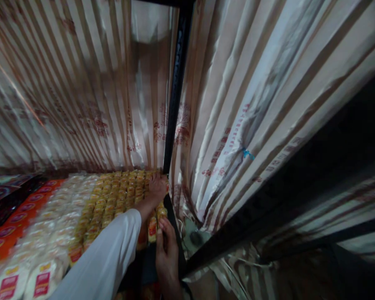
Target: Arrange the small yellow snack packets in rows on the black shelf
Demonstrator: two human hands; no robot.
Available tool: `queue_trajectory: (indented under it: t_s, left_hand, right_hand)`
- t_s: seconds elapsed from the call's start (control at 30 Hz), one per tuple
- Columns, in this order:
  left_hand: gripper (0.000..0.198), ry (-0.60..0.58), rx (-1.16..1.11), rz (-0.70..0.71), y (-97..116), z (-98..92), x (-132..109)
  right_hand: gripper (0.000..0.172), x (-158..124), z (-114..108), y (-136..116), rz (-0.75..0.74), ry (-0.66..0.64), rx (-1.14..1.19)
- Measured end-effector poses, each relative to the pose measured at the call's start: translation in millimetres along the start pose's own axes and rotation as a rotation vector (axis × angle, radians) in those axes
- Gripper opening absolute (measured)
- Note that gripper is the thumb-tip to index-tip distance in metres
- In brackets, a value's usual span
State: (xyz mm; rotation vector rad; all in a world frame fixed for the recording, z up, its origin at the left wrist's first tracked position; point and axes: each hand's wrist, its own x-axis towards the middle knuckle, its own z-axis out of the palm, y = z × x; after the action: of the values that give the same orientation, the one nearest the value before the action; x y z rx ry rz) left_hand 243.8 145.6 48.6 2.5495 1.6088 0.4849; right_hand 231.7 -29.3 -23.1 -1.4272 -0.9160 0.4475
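Note:
Rows of small yellow-wrapped packets lie close together on a dark shelf. My left hand, at the end of a white sleeve, reaches over to the far right corner of the rows. Its fingers look stretched out on or just above the packets there. Lower down, my right hand is beside the shelf's right edge, fingers extended and thumb apart. Its fingertips touch, or nearly touch, the front packets of the rightmost row. Dim light and blur hide the exact contact of both hands.
White packages with red labels fill rows to the left, beside an orange printed strip. Behind hangs a striped curtain. A dark upright post stands at the shelf corner, and a dark beam crosses the right side.

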Motion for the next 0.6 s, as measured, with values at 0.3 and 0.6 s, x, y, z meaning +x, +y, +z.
queue_trajectory:
  t_s: [0.3,0.6]
  left_hand:
    - [0.027,0.005,0.040,0.021,-6.5,4.0,7.5]
    - [0.028,0.010,0.060,0.093,-6.4,6.5,16.4]
  right_hand:
    - [0.027,-3.1,3.8,4.5,-0.028,0.028,0.047]
    - [0.026,-3.7,3.7,3.3,-0.042,0.012,0.040]
